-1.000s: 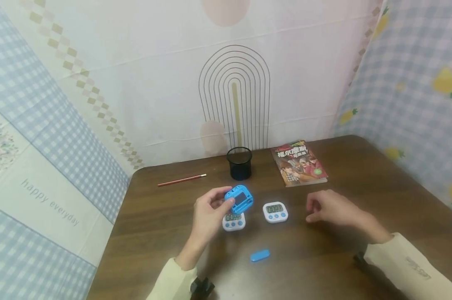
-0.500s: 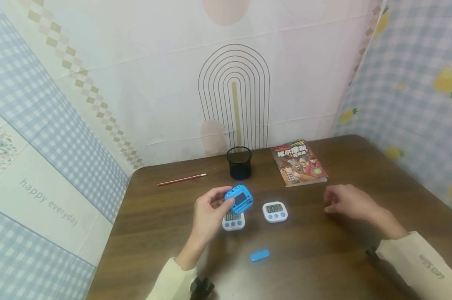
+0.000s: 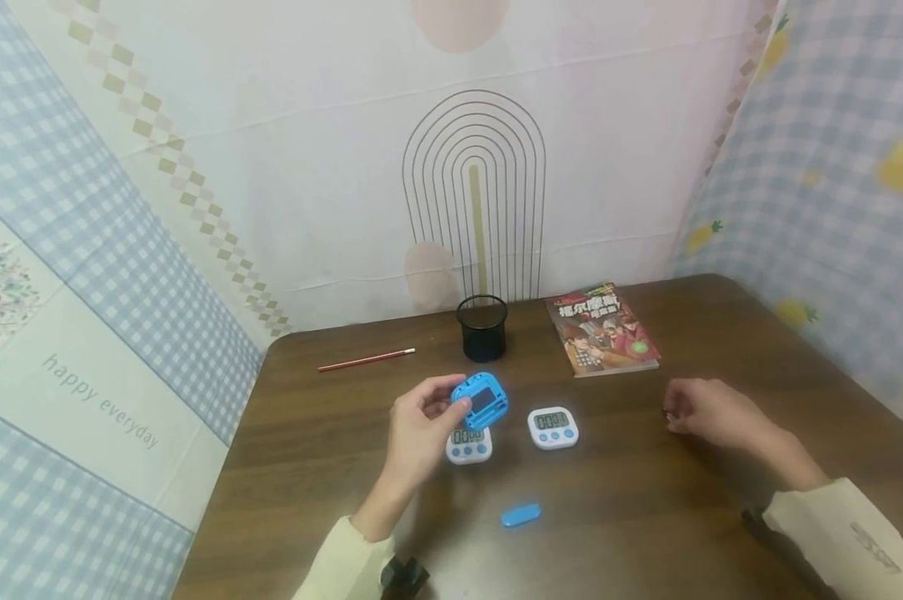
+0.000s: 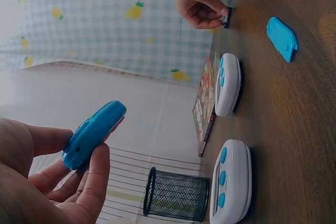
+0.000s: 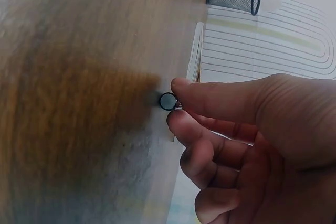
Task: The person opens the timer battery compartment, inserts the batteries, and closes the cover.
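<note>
My left hand (image 3: 421,425) pinches a blue digital timer (image 3: 481,401) between thumb and fingers, raised above the table. Its back faces the head camera, showing an uncovered battery recess. Over at the right, my right hand (image 3: 714,412) pinches a small cylindrical battery (image 5: 168,101) between thumb and index finger, close to the tabletop. The battery's round grey end shows in the right wrist view. A white timer (image 3: 469,450) lies partly hidden behind the held one; another white timer (image 3: 552,428) lies beside it. Nearer me rests a blue battery cover (image 3: 521,515).
Toward the back stand a black mesh pen holder (image 3: 484,333) and, right of it, a comic-style book (image 3: 603,332) lying flat. A red pencil (image 3: 366,360) lies back left. Patterned cloth hangs behind and beside the brown table (image 3: 301,492).
My right hand has moved right, away from the white timers, and a small object now shows at its fingertips. My left hand keeps holding the blue timer in place. The head view shifts slightly.
</note>
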The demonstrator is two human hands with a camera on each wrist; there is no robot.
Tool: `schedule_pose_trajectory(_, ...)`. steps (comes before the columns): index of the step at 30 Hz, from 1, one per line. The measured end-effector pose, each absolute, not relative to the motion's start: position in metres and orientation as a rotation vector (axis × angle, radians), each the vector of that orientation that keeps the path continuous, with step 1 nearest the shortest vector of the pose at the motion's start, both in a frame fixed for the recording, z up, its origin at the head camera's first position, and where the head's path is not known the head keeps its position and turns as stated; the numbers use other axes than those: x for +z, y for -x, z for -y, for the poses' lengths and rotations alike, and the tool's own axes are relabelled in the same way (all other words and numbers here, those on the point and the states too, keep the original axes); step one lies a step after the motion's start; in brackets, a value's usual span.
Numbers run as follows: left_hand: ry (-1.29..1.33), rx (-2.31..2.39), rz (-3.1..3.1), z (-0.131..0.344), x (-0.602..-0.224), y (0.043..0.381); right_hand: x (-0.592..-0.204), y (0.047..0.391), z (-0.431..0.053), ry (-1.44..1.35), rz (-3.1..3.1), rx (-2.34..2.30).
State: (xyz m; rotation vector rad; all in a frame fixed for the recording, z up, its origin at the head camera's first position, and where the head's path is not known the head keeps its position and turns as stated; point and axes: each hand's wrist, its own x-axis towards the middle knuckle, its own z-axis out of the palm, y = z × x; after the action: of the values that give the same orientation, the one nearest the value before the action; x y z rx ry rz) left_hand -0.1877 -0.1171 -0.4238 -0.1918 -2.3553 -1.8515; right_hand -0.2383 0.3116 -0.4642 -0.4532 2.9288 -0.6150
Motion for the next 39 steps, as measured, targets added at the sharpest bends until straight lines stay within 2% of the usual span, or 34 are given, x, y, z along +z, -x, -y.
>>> schedule_pose_trajectory(21,0.198,-1.847,2.359,0.116,-0.424,0.188,-0.466,0.238,-0.31,0.471,-2.956,-0.595)
schedule_pose_trajectory(39,0.205,-1.847,2.35,0.116,-0.424,0.187,-0.446,0.236,-0.268,0.574,-2.995,-0.808)
